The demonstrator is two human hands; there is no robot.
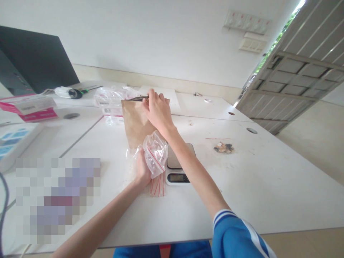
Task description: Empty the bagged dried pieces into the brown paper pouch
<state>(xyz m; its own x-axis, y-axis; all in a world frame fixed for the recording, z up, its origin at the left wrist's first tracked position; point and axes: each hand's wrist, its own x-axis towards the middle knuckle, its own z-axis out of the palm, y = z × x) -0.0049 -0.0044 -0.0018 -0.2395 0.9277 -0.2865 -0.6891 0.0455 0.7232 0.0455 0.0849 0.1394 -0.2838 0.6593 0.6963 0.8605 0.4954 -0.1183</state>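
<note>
**Where does this view look from?**
From the person's own head, above and behind the hands, facing forward and down across the counter [242, 186].

**How near is it?**
Very near. The blue sleeve [231, 233] cuts across the bottom edge, both forearms reach up from there, and the left hand [142, 168] and right hand [158, 111] sit around the middle of the frame.

**And the far side?**
A white wall [161, 36] fills the top, with a grey panelled door [290, 82] at the upper right. The view is tilted, so the counter's far edge slopes down to the right.
</note>
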